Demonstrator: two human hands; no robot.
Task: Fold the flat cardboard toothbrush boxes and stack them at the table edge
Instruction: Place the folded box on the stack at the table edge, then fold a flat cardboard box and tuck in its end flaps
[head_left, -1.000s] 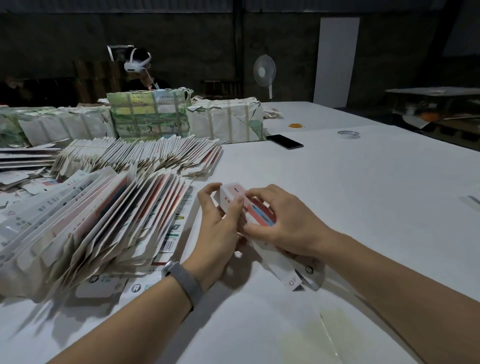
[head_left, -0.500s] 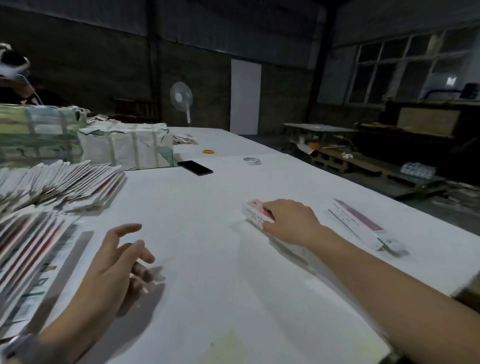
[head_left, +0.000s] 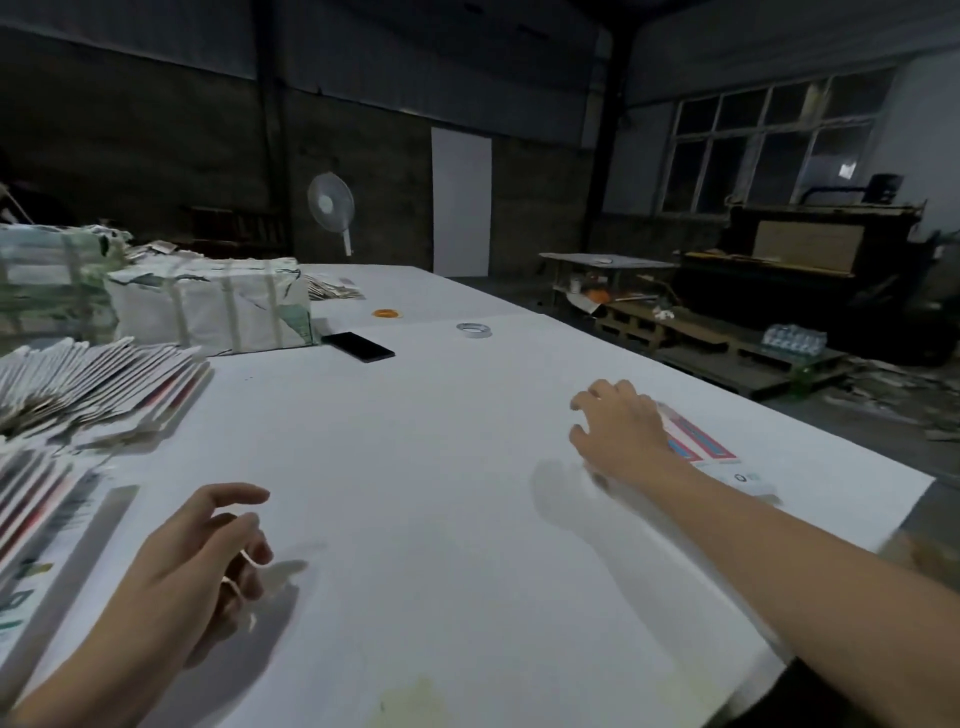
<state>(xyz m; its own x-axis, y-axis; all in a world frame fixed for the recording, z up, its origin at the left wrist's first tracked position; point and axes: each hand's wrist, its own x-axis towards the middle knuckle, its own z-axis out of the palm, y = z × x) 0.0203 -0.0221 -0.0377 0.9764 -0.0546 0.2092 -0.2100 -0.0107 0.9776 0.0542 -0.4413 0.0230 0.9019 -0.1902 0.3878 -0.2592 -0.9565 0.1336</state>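
Head view: the right hand (head_left: 621, 434) hovers over the far-right part of the white bench (head_left: 415, 467), fingers (head_left: 584, 402) loosely spread and bent downward, gripping nothing that can be seen. The folded toothbrush boxes (head_left: 701, 447) lie flat just beyond and to the right of that hand, partly hidden under its back and wrist, close to the bench's right edge. Whether the fingers touch the cardboard cannot be told.

The boxes show red and blue stripes on white, and a small dark round mark near the end closest to the camera (any lettering is too blurred to read). Their long axis runs diagonally, from far-left to near-right, roughly along the bench edge.

The left hand (head_left: 208, 561) floats above the near-left part of the bench, fingers relaxed and slightly curled, holding nothing. To its left sit fanned rows of flat boxes (head_left: 93, 384), white with red and dark edges, green print showing on the nearest ones.

Farther back lie a strapped white bundle (head_left: 208, 306), a black phone (head_left: 358, 346), a tape roll (head_left: 474, 329) and an orange ring (head_left: 388, 313).
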